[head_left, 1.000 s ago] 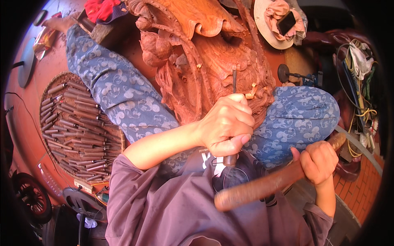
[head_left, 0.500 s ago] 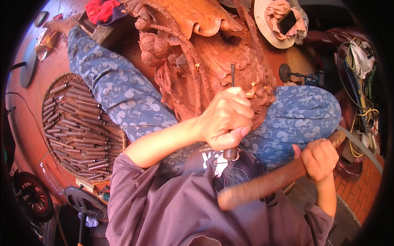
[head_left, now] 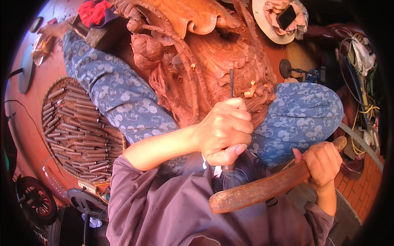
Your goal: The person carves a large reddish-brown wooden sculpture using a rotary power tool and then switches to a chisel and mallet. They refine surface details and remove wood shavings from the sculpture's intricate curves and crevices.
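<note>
Slim dark steel chisel (head_left: 231,82) stood upright in the fisted left hand (head_left: 225,130), tip on the reddish carved wood block (head_left: 205,61); the right hand (head_left: 323,164), clenched round the long brown wooden mallet (head_left: 262,189), lay below-right of its butt.

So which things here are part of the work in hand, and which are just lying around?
In use: chisel in left hand; wooden mallet in right hand; carved wood piece.
Lying about: tray of spare chisels; straw hat; red cloth; cables.

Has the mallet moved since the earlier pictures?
Yes. The mallet head has moved left and up toward the chisel butt, judged against the carving.
</note>
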Tool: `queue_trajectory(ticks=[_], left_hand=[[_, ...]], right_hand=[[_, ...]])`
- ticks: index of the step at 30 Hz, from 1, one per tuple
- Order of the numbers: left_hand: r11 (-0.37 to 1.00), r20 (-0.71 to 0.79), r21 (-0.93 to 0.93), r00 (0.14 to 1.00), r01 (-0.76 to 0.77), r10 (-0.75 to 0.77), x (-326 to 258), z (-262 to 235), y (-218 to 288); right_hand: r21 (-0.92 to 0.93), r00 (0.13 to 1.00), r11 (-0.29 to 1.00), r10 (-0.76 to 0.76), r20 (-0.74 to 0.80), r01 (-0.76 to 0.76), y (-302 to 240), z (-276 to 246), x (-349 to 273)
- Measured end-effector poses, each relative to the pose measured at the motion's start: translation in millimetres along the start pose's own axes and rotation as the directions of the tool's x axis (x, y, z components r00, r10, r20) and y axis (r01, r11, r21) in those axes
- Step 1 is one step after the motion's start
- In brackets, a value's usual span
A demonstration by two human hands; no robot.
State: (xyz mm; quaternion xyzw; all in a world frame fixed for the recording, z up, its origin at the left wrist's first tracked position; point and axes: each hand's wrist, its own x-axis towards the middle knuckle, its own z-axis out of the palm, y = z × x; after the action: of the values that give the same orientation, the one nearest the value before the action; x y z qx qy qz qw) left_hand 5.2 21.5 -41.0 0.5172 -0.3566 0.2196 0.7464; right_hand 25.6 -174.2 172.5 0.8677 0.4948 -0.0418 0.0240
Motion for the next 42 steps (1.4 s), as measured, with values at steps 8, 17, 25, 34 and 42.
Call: queue_trajectory(ticks=[8,17,25,34,42], left_hand=[[1.0,0.06,-0.001,0.998,0.004,-0.004,3.3,-12.1,-1.8],[0.999,0.052,-0.027,0.999,-0.016,0.017,-1.1,-13.9,-2.6],[0.998,0.1,-0.005,0.993,-0.056,0.057,-2.0,-17.1,-7.0],[0.999,0.083,-0.011,0.996,-0.032,0.033,-1.0,-16.6,-6.7],[0.999,0.051,0.027,0.998,-0.028,0.026,3.0,-13.0,-7.0]], right_hand=[[-0.058,0.996,0.994,-0.089,0.006,0.089,-1.4,-1.2,-1.0],[-0.087,0.993,0.989,-0.121,0.003,0.121,-1.5,0.6,1.1],[-0.127,0.994,0.988,-0.078,0.071,0.086,-7.5,-2.7,6.3],[-0.173,0.995,0.982,-0.069,0.069,0.08,-5.5,0.1,2.0],[-0.149,0.997,0.987,-0.056,0.061,0.065,0.4,-0.8,0.4]])
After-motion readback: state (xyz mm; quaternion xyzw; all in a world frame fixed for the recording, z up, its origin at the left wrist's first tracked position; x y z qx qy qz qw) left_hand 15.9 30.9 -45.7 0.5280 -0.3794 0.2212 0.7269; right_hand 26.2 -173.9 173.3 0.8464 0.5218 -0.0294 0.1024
